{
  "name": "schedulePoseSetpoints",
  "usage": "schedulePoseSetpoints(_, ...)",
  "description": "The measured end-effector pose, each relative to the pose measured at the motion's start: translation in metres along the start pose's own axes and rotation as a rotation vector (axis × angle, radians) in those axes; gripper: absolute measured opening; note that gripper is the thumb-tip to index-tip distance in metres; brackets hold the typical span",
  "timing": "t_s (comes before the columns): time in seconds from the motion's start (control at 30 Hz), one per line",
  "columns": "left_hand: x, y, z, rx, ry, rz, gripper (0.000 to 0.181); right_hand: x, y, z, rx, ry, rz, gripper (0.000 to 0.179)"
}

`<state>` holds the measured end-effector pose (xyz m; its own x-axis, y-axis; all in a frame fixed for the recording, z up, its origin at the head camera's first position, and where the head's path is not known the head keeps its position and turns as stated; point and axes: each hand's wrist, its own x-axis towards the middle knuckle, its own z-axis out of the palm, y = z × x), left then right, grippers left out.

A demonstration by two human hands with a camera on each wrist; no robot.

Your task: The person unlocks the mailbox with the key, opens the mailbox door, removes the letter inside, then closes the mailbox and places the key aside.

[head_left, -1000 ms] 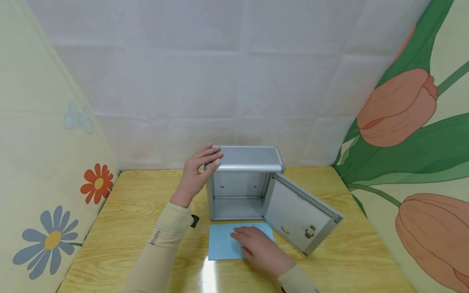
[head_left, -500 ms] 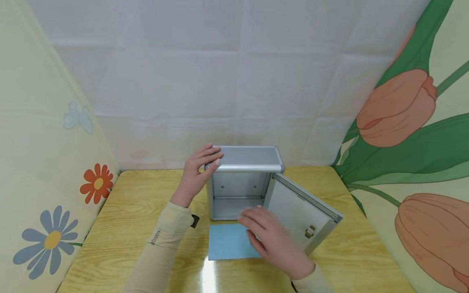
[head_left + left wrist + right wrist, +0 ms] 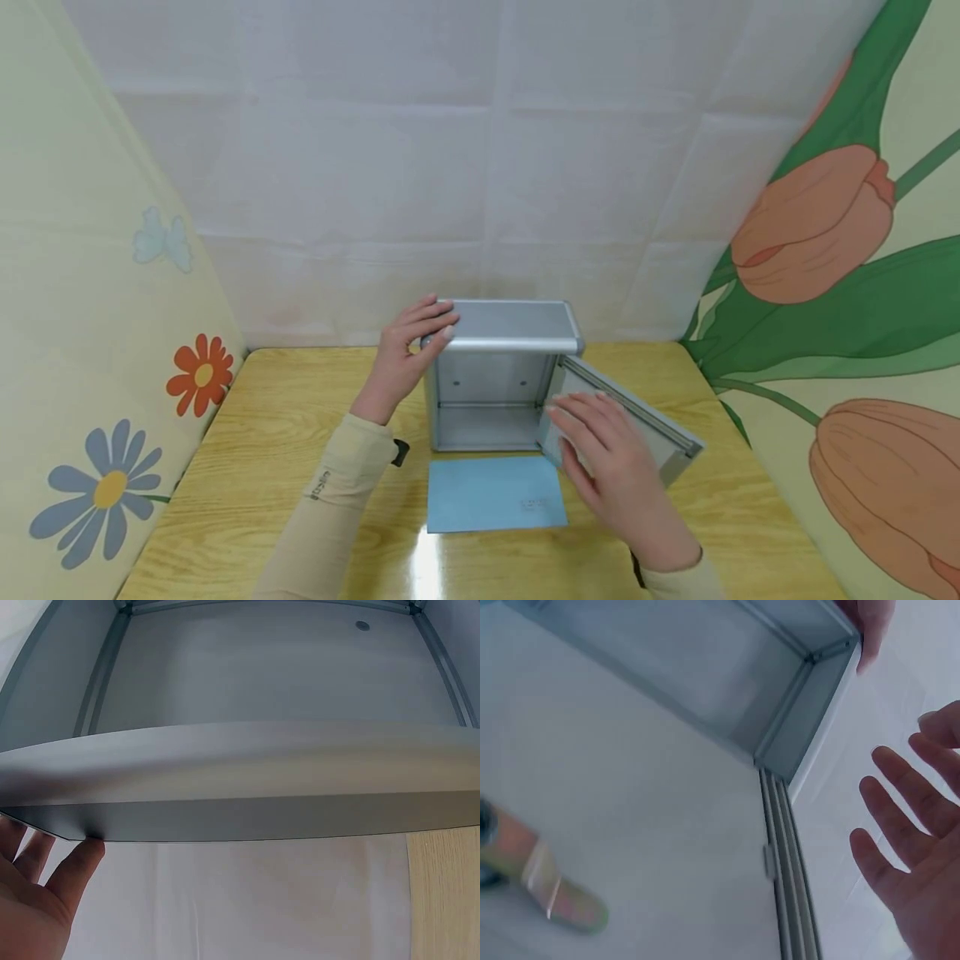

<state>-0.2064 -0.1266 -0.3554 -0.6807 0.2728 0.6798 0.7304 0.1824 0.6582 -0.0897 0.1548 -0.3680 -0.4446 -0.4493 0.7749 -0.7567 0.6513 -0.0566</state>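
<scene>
A grey metal box [image 3: 517,323] stands on the table with its front open and a bare interior. My left hand [image 3: 405,358] rests on its top left corner, fingers over the top and thumb at the front edge. The hinged door [image 3: 667,454] is swung out to the right. In front of its inner face hovers my right hand [image 3: 618,475], hiding much of the door and holding nothing. The right wrist view shows its fingers spread beyond the door's edge, and a brassy latch lever [image 3: 562,889] on the door. A light blue paper [image 3: 487,492] with small print lies before the box.
The wood-grain table [image 3: 285,467] ends at a pale cloth backdrop [image 3: 360,167] close behind the box. Flower-printed panels flank it, with a daisy [image 3: 108,490] on the left and large tulips [image 3: 817,221] on the right.
My right hand has lifted off the blue paper and moved right and up, in front of the door. The print on the paper now shows. The left hand and box have stayed put.
</scene>
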Motion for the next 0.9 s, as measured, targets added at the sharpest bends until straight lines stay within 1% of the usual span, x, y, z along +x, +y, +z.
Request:
schedulePoseSetpoints(0.13, 0.0, 0.0, 0.0, 0.004, 0.001, 0.004, 0.028, -0.002, 0.008, -0.011, -0.058, 0.045, 0.067, 0.035)
schedulePoseSetpoints(0.27, 0.0, -0.001, 0.0, -0.001, 0.003, 0.006, 0.028, -0.004, 0.013, -0.021, -0.103, 0.067, 0.117, 0.036)
schedulePoseSetpoints(0.47, 0.0, -0.001, 0.0, -0.01, 0.004, 0.007, 0.029, -0.01, 0.018, -0.032, -0.134, 0.069, 0.153, 0.038)
schedulePoseSetpoints(0.63, 0.0, -0.001, 0.0, 0.0, 0.007, 0.01, 0.028, -0.019, 0.021, -0.039, -0.164, 0.051, 0.194, 0.042)
schedulePoseSetpoints(0.77, 0.0, 0.0, 0.0, 0.007, 0.007, 0.006, 0.028, -0.022, 0.02, -0.044, -0.191, 0.03, 0.22, 0.044)
schedulePoseSetpoints(0.9, 0.001, 0.001, 0.001, 0.006, 0.008, -0.003, 0.028, -0.023, 0.017, -0.046, -0.2, 0.027, 0.224, 0.043)
